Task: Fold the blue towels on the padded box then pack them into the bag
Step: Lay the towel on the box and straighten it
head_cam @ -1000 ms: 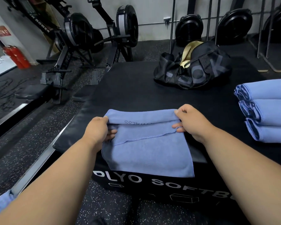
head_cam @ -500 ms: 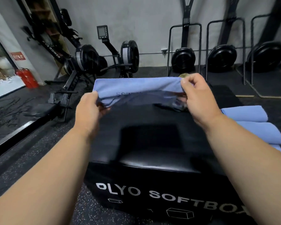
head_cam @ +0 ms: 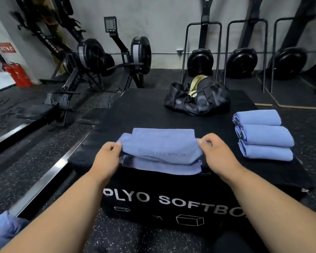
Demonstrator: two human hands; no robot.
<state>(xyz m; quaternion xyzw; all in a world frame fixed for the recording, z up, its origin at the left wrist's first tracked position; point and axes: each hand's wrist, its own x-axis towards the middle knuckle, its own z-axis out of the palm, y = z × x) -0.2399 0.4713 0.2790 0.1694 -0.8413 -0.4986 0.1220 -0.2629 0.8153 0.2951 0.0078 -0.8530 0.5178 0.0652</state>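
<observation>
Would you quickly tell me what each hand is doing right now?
Left hand: pinches the left end of the blue towel.
Right hand: pinches the towel's right end.

A partly folded blue cloth towel (head_cam: 161,152) lies at the near edge of the black padded box (head_cam: 135,114), between the left hand (head_cam: 107,155) and the right hand (head_cam: 217,152). To its right on the box sit three folded blue towels (head_cam: 263,135) in a row, and behind them, at the far edge, the black fabric duffel bag (head_cam: 199,101). Black rowing machines (head_cam: 98,64) stand on the floor to the box's far left.
</observation>
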